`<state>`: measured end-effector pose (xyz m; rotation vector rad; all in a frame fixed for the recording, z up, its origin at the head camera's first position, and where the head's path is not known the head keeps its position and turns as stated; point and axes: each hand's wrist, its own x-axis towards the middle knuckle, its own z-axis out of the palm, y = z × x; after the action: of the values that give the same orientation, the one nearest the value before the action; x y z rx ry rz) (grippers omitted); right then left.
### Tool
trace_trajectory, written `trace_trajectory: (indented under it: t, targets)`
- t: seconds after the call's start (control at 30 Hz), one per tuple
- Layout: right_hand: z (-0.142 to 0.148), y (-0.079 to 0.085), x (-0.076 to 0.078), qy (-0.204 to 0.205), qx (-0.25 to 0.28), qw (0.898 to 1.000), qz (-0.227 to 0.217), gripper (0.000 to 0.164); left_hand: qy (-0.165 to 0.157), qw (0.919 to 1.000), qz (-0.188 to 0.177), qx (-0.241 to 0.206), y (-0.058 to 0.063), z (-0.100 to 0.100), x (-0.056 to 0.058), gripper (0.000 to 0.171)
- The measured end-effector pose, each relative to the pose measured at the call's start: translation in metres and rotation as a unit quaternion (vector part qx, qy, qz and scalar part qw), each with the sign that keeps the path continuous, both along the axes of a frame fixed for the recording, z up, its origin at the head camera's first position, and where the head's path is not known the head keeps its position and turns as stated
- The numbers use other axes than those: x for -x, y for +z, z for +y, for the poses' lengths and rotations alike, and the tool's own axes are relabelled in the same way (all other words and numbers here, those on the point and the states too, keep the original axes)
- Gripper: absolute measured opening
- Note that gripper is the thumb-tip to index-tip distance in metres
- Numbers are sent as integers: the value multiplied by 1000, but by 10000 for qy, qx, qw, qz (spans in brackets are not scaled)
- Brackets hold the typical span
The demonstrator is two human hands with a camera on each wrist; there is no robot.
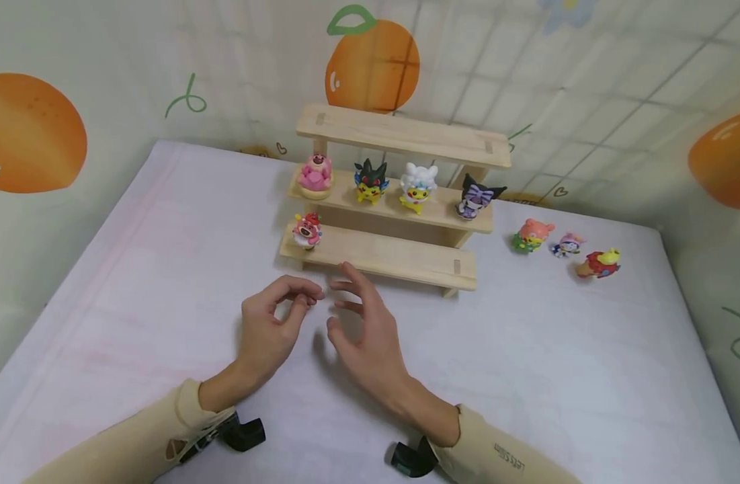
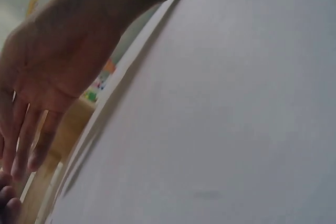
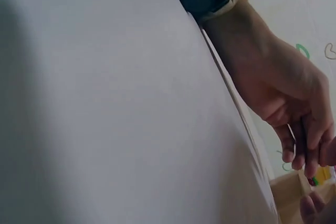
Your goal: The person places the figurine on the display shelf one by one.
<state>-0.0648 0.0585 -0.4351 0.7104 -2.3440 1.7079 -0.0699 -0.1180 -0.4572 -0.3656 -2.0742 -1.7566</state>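
Note:
My left hand point(image 1: 269, 329) hovers over the table in front of the shelf, its fingers bent loosely and thumb near the fingertips; nothing shows between them. Close beside it, my right hand point(image 1: 370, 336) has its fingers spread and slightly bent, holding nothing. Nearest to both stands a three-step wooden display shelf point(image 1: 400, 259). On its lowest step, at the left end, is a pink-and-white bear figurine point(image 1: 307, 232). The middle step carries a pink bear figurine point(image 1: 316, 176), a black-hooded yellow figurine point(image 1: 370, 181), a white-hooded yellow figurine point(image 1: 417, 187) and a black-and-purple figurine point(image 1: 475, 197).
To the right of the shelf, a coral-hooded figurine point(image 1: 531, 235), a small pink-and-blue figurine point(image 1: 568, 245) and a red-and-yellow figurine point(image 1: 599, 263) are on the white-covered table point(image 1: 557, 376). A curtain point(image 1: 242, 67) printed with oranges hangs behind the table.

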Motion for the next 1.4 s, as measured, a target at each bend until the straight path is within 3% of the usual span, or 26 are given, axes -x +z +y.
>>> trace_trajectory:
  t: [0.3, 0.57, 0.7, 0.83, 1.17, 1.4]
  targets:
    - [43, -6, -13, -285, 87, 9996, -22, 71, -600, 9982, 24, 54, -3, 19, -15, 33]
    - [80, -10, -13, -569, 416, 9962, -513, 29, -1023, 9946, 107, 112, -3, 44, -18, 35]
    - [93, -11, -12, -913, 200, 9929, -741, 17, -1359, 9903, 178, 225, -4, 67, -19, 33]
    - [104, -11, -13, -1285, 27, 9872, -941, 21, -1615, 9855, 305, 425, -4, 90, -20, 30]
    - [132, -13, -9, -2123, -301, 9734, -812, 27, -1650, 9779, 749, 1040, -3, 142, -2, 28]
    - [149, -9, -8, -2569, -252, 9629, -793, 32, -1894, 9722, 672, 1205, -2, 171, 3, 27]
